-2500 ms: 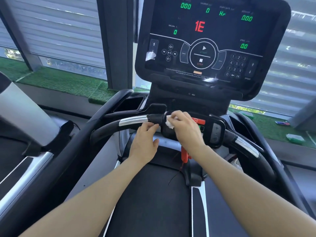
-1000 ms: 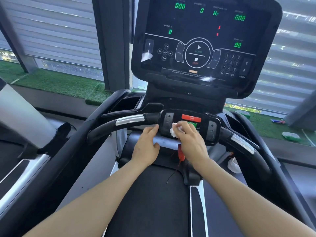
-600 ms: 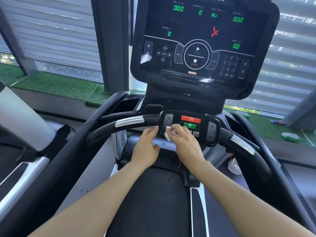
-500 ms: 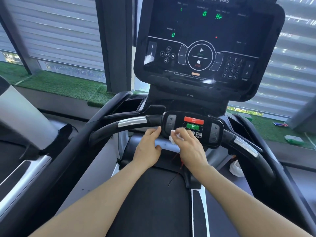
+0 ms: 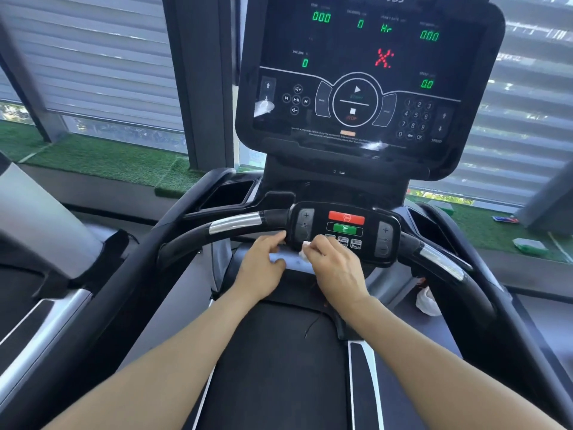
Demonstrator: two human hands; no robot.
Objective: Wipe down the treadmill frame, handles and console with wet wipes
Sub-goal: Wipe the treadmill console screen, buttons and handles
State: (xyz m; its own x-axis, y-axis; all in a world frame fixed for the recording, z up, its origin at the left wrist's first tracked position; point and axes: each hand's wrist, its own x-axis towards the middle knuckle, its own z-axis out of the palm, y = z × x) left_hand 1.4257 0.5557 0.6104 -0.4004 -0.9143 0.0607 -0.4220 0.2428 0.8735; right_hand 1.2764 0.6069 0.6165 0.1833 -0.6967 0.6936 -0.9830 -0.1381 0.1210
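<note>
Right hand [image 5: 336,268] pinching wipe [image 5: 305,252], left hand [image 5: 263,265] relaxed near panel [image 5: 344,232]; risk: pressing green button [image 5: 344,228], starting belt.

We see the console [image 5: 369,79] above the keypad [image 5: 342,232] | handles – left [image 5: 217,232], right [image 5: 446,265] – flank the keypad | belt [image 5: 279,367] below | tray [image 5: 228,195] left of the keypad | bag [image 5: 427,302] under the right handle

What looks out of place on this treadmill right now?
A white scrap clings to the console over its left arrow keys, and a crumpled white wad lies low by the right handle. The display shows a red X. The right hand holds the wipe.
</note>
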